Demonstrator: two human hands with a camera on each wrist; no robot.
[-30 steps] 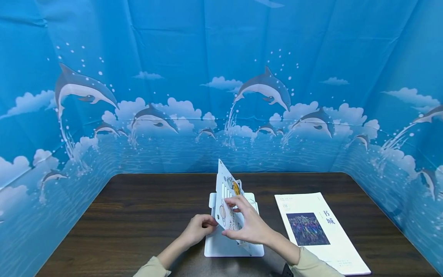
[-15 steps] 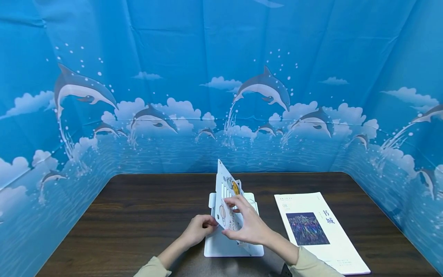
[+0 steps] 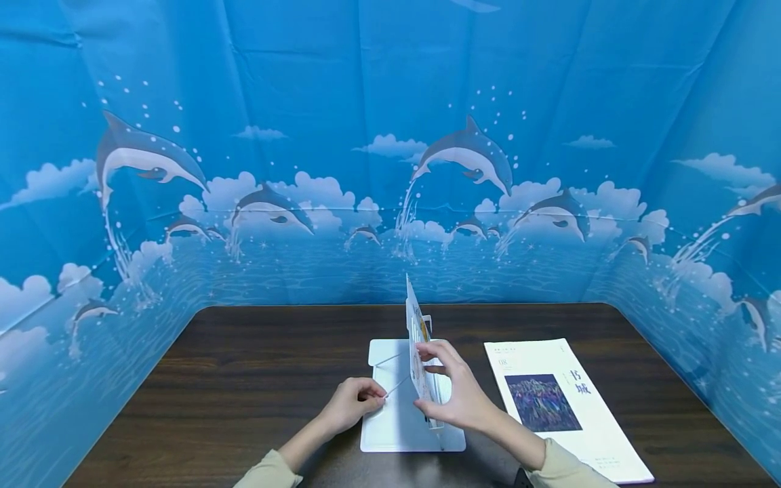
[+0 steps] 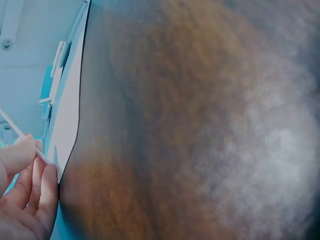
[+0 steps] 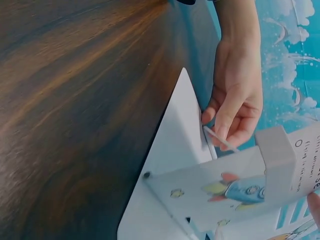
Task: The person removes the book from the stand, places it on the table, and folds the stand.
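Note:
A white book stand with cartoon prints lies with its base plate (image 3: 390, 427) flat on the table, and its printed panel (image 3: 417, 339) stands nearly upright, edge-on in the head view. My right hand (image 3: 459, 388) holds the panel from the right side, thumb near its lower edge and fingers higher up. At the left edge of the base, my left hand (image 3: 352, 402) pinches a thin white wire support (image 4: 11, 121) between thumb and fingers. The right wrist view shows a rocket picture on the panel (image 5: 200, 190), with the left hand's pinch on the wire (image 5: 220, 139) behind it.
A white magazine (image 3: 586, 434) with a dark picture on its cover lies right of the stand, close to the right forearm. The dark wood table (image 3: 244, 379) is enclosed by a blue dolphin-printed curtain (image 3: 329, 264).
Over the last half second the panel has swung right to nearly edge-on, the right hand moving with it. The base and left-hand wire now show more. The left hand has barely moved.

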